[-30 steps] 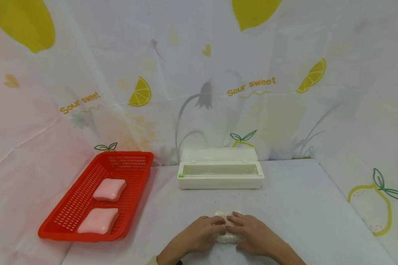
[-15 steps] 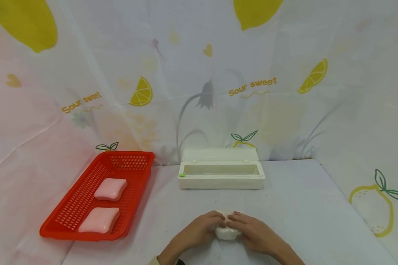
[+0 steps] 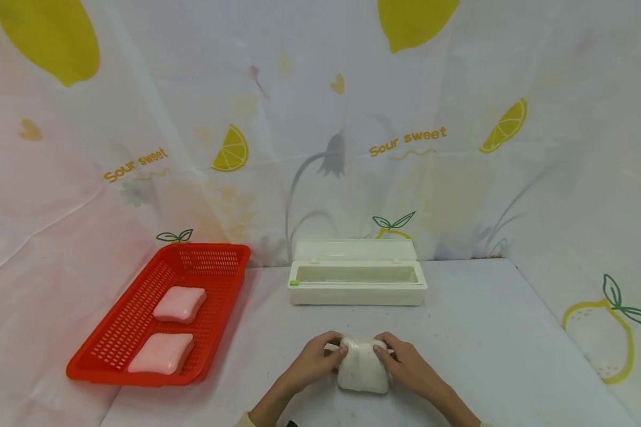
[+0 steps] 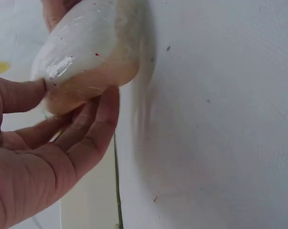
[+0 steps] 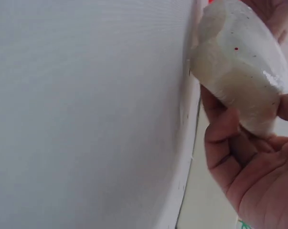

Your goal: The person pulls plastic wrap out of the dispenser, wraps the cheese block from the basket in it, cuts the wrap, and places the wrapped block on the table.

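A white, pillow-shaped bar of soap (image 3: 362, 370), wrapped in shiny clear film, is held between both hands at the front of the table. My left hand (image 3: 314, 359) grips its left side, thumb on the near face and fingers behind and below, as the left wrist view of the bar (image 4: 93, 55) shows. On the opposite side, my right hand (image 3: 409, 365) pinches it the same way; in the right wrist view the bar (image 5: 244, 62) carries small dark specks and a red dot. Its broad face is tilted up towards me.
On the left stands a red perforated basket (image 3: 227, 317) with two pink soap bars (image 3: 178, 304) in it. A white cling film dispenser box (image 3: 357, 295), its clear lid (image 3: 355, 249) raised, sits at the back against the lemon-print cloth wall (image 3: 278, 196).
Both hands have shifted from lying over the wrapped soap to gripping its sides, thumbs in front. The soap has been tipped up, so more of its smooth face shows.
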